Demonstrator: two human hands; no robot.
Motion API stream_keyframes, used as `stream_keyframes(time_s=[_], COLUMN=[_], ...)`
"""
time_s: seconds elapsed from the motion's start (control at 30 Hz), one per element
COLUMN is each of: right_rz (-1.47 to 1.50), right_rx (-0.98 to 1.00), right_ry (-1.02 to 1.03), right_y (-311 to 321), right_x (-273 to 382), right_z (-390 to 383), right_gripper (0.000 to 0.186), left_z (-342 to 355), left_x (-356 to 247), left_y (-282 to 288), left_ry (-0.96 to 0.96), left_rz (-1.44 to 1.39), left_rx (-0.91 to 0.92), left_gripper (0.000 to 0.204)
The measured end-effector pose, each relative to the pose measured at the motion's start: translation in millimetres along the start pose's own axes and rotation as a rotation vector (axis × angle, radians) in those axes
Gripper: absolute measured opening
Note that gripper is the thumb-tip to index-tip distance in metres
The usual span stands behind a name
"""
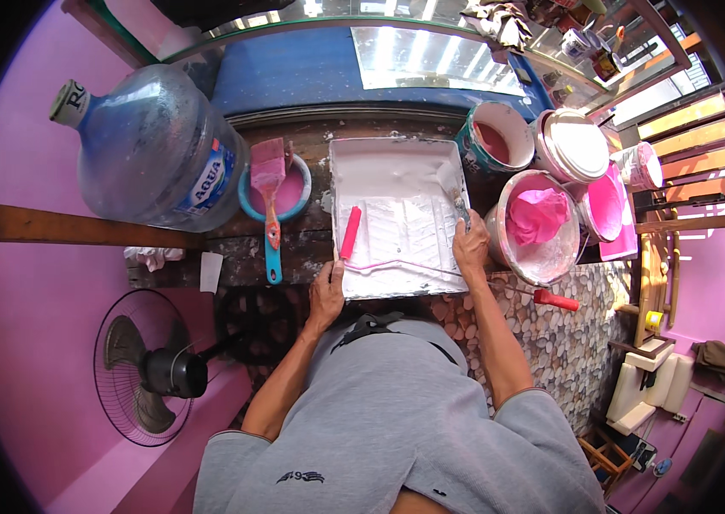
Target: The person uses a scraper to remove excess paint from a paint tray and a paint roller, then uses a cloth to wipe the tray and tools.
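A white paint tray (348, 176) with pale paint in it lies on the dark wooden bench before me. At its near left corner, my left hand (326, 294) is closed on the rim. My right hand (471, 244) grips a small paintbrush (462, 208) at the tray's right side, bristles over the paint. A paint roller lies across the tray: its narrow red-pink cylinder (351, 232) is beside my left hand, and its thin rod passes near my right wrist to a red handle (556, 300) beyond the tray's edge.
Left stand a large water bottle (152, 128) and a blue-rimmed bowl (305, 199) with a wide brush (268, 174) across it. Right are a bucket (548, 259) holding pink material, a green paint can (473, 147) and a lidded tub (577, 144). A fan (150, 368) is at lower left.
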State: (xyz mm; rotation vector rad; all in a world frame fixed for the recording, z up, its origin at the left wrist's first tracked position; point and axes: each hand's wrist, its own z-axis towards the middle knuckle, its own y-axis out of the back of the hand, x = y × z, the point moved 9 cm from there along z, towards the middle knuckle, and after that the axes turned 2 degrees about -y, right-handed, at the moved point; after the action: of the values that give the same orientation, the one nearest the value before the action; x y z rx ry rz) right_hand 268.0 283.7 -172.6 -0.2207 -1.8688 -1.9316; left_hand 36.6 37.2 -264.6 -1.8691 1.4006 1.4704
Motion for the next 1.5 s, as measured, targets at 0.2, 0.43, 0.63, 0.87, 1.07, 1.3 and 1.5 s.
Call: stream_keyframes(time_s=[0.2, 0.43, 0.63, 0.87, 1.07, 1.3, 1.5], right_rz=[0.114, 0.164, 0.268, 0.392, 0.396, 0.250, 0.225], right_rx=[0.083, 0.134, 0.209, 0.396, 0.496, 0.315, 0.373], right_ry=[-0.049, -0.192, -0.230, -0.232, -0.177, 0.235, 0.091], right_y=[-6, -24, -49, -82, -101, -71, -76], right_x=[-11, -19, -7, 31, 70, 115, 113], right_z=[-6, 3, 0, -10, -13, -12, -8], right_gripper=[0.034, 0.034, 0.032, 0.031, 0.031, 0.026, 0.026], left_z=[-1, -1, 0, -1, -1, 0, 0], left_x=[-1, -3, -3, -2, -2, 3, -3], left_y=[0, 0, 0, 0, 1, -1, -1], left_ry=[0.021, 0.008, 0.015, 0.019, -0.003, 0.019, 0.007], left_rz=[0.018, -0.005, 0.006, -0.008, -0.004, -0.023, -0.055], left_rx=[-0.001, -0.003, -0.020, -0.015, -0.053, -0.052, -0.025], left_gripper=[0.049, 0.049, 0.049, 0.049, 0.048, 0.047, 0.047])
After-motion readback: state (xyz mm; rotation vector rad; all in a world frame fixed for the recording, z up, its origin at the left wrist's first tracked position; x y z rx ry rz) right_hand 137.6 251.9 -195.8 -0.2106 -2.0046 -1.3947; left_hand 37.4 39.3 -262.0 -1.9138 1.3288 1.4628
